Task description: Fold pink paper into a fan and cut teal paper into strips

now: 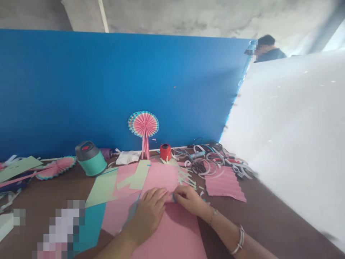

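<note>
A narrow folded band (169, 198) of pink paper, with a bluish edge, lies between my hands. My left hand (151, 208) presses on its left part, fingers close together and bent over the paper. At the band's right end, my right hand (190, 199) pinches the paper between thumb and curled fingers. Below the hands spreads a large pink sheet (179, 230) on the brown table. More pink paper (160, 176) lies flat just beyond the hands. Pale green sheets (101, 187) and a blue sheet (90, 225) lie to the left.
A pink pleated fan (144, 124) stands against the blue partition (107, 82). Behind the papers are a teal-and-grey container (91, 160) and a red spool (165, 152). Right lie a pleated pink sheet (225, 185) and tangled cables (212, 158). A person (269, 50) appears beyond the partition.
</note>
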A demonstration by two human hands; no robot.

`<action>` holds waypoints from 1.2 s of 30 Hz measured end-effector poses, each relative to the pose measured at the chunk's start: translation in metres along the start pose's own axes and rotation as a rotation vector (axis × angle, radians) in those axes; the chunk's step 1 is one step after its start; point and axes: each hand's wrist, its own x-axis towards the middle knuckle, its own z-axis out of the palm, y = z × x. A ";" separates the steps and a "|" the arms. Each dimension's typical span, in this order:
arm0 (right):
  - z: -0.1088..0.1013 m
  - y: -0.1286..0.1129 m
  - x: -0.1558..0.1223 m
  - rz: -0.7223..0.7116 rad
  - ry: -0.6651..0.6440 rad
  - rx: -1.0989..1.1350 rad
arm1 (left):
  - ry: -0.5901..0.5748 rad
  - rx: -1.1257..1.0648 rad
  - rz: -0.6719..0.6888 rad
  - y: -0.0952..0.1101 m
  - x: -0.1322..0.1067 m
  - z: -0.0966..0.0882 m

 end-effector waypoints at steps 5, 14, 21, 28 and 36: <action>0.001 -0.002 0.000 -0.038 -0.021 0.026 | -0.017 0.014 0.016 0.001 0.002 0.002; 0.000 -0.002 0.000 -0.041 -0.016 0.013 | -0.027 -0.010 0.067 0.005 0.004 -0.008; -0.001 -0.004 0.000 -0.024 -0.017 0.001 | -0.005 -0.074 0.085 0.005 0.003 -0.007; -0.002 -0.004 -0.001 -0.016 -0.030 0.031 | 0.035 -0.129 -0.008 0.002 0.001 -0.003; 0.000 0.000 -0.004 0.073 -0.063 0.129 | 0.190 -0.174 -0.190 -0.007 -0.001 0.008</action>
